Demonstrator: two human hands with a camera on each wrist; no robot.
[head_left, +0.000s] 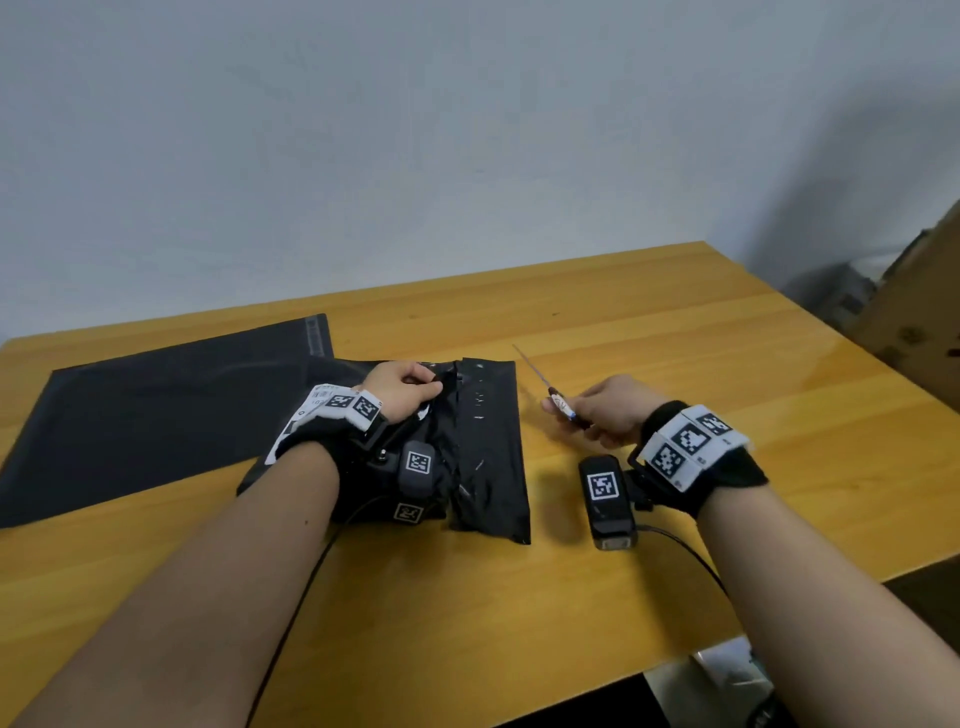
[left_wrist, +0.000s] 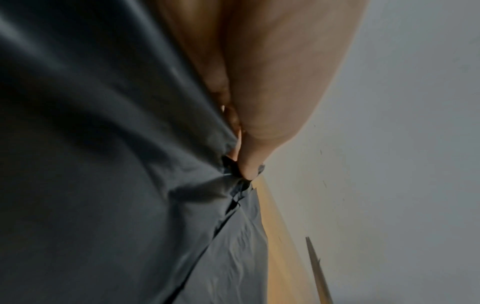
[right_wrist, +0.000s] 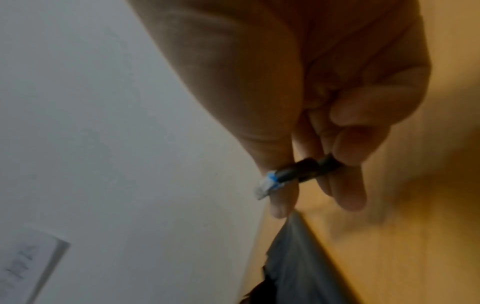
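At frame centre on a yellow table (head_left: 675, 332), left hand (head_left: 400, 387) pinching a black mailer bag (head_left: 491, 431), right hand (head_left: 608, 410) clamped round a small knife (head_left: 558, 404), blade pointing upper left, clear of the bag.

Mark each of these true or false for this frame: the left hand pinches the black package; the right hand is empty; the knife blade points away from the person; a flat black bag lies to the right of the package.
1. The left hand pinches the black package. True.
2. The right hand is empty. False: it grips a small knife by the handle.
3. The knife blade points away from the person. True: it angles toward the wall.
4. A flat black bag lies to the right of the package. False: it lies to its left on the table.
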